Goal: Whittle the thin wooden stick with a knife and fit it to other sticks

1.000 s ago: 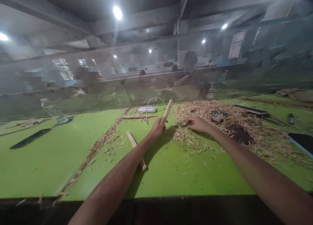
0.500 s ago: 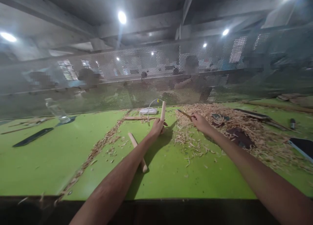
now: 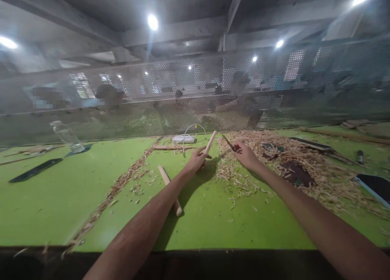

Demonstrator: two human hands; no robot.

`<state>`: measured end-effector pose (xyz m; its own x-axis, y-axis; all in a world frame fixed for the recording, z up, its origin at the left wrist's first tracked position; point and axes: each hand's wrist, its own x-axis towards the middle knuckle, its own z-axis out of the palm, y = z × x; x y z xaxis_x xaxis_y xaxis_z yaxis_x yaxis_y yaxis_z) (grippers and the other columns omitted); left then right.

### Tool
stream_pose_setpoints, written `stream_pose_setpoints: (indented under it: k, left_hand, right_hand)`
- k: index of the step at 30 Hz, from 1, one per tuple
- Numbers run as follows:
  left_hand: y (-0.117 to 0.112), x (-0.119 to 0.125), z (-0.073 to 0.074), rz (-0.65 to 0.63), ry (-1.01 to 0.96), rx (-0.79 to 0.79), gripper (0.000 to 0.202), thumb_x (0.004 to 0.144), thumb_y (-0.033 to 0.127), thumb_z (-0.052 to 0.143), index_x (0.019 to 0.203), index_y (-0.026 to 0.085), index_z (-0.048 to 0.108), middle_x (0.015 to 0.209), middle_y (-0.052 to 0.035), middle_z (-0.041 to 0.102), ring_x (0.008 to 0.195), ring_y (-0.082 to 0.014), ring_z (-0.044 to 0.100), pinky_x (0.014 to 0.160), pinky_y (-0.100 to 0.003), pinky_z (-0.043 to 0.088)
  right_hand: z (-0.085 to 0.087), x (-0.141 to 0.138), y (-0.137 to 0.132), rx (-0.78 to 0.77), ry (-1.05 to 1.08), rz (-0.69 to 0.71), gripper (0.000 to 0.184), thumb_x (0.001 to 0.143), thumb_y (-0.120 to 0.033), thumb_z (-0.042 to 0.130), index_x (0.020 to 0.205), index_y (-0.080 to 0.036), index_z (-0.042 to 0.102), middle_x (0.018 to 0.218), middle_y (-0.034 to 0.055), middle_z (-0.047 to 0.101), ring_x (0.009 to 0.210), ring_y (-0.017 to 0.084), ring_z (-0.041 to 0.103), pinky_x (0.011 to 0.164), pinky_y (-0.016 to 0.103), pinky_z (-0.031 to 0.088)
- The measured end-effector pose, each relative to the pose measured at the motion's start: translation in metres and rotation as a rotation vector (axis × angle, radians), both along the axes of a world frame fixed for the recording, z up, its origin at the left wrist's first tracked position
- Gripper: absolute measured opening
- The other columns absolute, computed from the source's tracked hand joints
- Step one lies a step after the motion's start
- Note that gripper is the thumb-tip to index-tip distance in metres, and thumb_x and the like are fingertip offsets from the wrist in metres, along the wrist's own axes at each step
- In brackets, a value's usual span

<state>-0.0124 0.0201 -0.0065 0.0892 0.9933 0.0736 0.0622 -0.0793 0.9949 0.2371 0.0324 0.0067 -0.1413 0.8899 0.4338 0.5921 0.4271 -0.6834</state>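
My left hand (image 3: 197, 160) is closed round a pale wooden stick (image 3: 211, 142), which points up and leans to the right. To its right, my right hand (image 3: 243, 153) grips a slim, dark carving knife (image 3: 227, 141), its tip towards the top of the stick. A small gap separates the two. Another round wooden stick (image 3: 165, 175) lies on the green table (image 3: 210, 215), partly behind my left forearm. Curled wood shavings (image 3: 233, 170) are spread below and beside my right hand.
A white power strip (image 3: 183, 139) with a cable stands behind my left hand. Phones (image 3: 376, 186) and a dark cloth (image 3: 297, 172) lie at the right. A plastic bottle (image 3: 68, 138) is at the left. A mesh screen (image 3: 140, 109) runs along the back, with people behind it.
The stick in my left hand has tipped from nearly upright to a rightward lean. My right hand has shifted slightly left, and the knife is turned a little.
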Motion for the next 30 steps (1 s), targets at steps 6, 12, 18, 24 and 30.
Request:
stream_pose_setpoints:
  k: [6,12,18,24,30]
  left_hand:
    - [-0.009,0.000,0.005,-0.044,0.042,-0.019,0.057,0.096,0.015,0.060,0.152,0.017,0.055,0.099,-0.0101,0.079,0.049,-0.0052,0.051,0.046,-0.017,0.042]
    - [-0.015,0.004,0.012,-0.084,-0.006,-0.056,0.053,0.094,0.016,0.065,0.147,0.015,0.061,0.098,-0.0137,0.079,0.049,-0.0057,0.051,0.043,-0.018,0.039]
    - [-0.014,0.003,0.008,-0.143,-0.061,-0.054,0.051,0.095,0.020,0.066,0.145,0.013,0.064,0.100,-0.0162,0.077,0.050,-0.0050,0.049,0.042,-0.019,0.033]
    - [-0.008,0.000,0.000,-0.164,-0.045,-0.016,0.050,0.092,0.025,0.070,0.141,0.017,0.068,0.090,-0.0103,0.074,0.051,-0.0053,0.048,0.044,-0.019,0.032]
    - [-0.007,0.000,-0.004,-0.210,0.000,0.038,0.056,0.091,0.031,0.070,0.145,0.016,0.064,0.081,-0.0027,0.066,0.050,-0.0046,0.046,0.045,-0.019,0.031]
  right_hand:
    - [0.004,-0.007,-0.010,-0.102,-0.053,0.048,0.036,0.098,-0.035,0.056,0.127,-0.019,0.069,0.106,0.0122,0.071,0.084,0.023,0.063,0.076,0.034,0.053]
    - [-0.001,-0.017,-0.015,-0.090,-0.164,0.091,0.033,0.102,-0.028,0.051,0.121,-0.019,0.078,0.105,0.0122,0.074,0.085,0.023,0.064,0.080,0.040,0.055]
    - [-0.002,-0.015,-0.008,-0.005,-0.265,0.083,0.034,0.102,-0.024,0.052,0.122,-0.019,0.079,0.108,0.0128,0.075,0.093,0.025,0.066,0.087,0.040,0.053]
    - [-0.007,-0.007,0.001,0.006,-0.288,0.035,0.035,0.101,-0.025,0.052,0.123,-0.019,0.078,0.110,0.0123,0.075,0.095,0.025,0.067,0.086,0.039,0.054]
    - [-0.006,-0.003,-0.001,0.008,-0.269,-0.031,0.031,0.102,-0.024,0.053,0.116,-0.021,0.080,0.120,0.0147,0.074,0.105,0.029,0.068,0.095,0.042,0.052]
